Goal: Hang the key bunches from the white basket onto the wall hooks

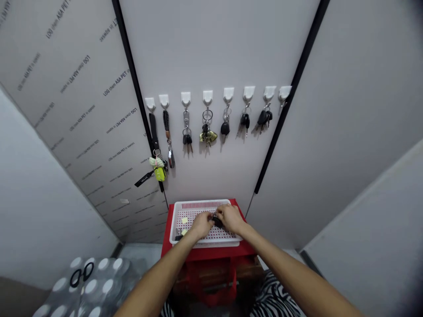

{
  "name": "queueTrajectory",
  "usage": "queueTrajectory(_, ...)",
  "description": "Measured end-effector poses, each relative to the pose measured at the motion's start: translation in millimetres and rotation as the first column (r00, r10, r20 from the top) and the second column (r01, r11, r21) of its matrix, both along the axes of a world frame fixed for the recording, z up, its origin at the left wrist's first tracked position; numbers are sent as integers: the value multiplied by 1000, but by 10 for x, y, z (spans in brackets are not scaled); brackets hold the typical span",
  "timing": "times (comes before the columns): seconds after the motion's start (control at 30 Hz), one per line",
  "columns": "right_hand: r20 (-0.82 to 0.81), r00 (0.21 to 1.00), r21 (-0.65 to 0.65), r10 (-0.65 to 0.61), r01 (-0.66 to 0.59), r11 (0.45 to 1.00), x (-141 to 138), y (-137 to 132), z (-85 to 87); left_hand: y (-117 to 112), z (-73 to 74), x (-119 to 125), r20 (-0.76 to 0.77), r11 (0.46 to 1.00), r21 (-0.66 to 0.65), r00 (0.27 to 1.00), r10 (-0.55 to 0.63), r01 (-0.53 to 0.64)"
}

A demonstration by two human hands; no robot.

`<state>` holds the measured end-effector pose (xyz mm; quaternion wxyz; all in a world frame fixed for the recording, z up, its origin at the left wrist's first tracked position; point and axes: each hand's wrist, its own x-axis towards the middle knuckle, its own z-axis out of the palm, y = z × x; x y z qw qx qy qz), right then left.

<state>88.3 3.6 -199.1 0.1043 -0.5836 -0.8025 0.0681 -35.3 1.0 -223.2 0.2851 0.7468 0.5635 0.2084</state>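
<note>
The left hand [202, 224] and the right hand [230, 219] meet over a white perforated plastic basket [205, 241]; their fingers are bent and pinched on a small black key bunch with a silvery metal part [217, 221], the left at its left end, the right along its upper right side; the bunch is in the right half of the basket area, and whether it touches the basket floor I cannot tell.

Its black, oblong body has its long axis on a slant, from upper left by the left fingertips down to lower right; the silvery part lies at the upper left end, and which way any key blade points is hidden by the fingers.

Two pale yellow paper squares [184, 220] and a small black object [179, 237] lie in the basket's left part; the basket sits on a red surface [211, 252]; beyond, key sets [187, 139] hang from white wall hooks [208, 96].
</note>
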Motion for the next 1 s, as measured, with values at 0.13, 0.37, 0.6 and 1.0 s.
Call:
queueTrajectory(0.13, -194, 980, -43, -51, 43, 998, 69, 20, 79, 50, 61, 18, 196, 997, 8, 978, 69, -72)
queueTrajectory(0.37, -502, 864, -94, -31, -18, 995, 189, 38, 218, 183, 339, 21, 287, 996, 30, 955, 72, -84)
queueTrajectory(0.6, -747, 665, -63, 9, -84, 994, 230, 33, 472, 193, 785, 141, 295, 995, 93, 954, -64, 38)
queueTrajectory(1.0, -916, 402, 86, -15, 232, 969, 771, 120, 1576, 169, 1749, 753, 361, 865, 501, 899, -246, 35)
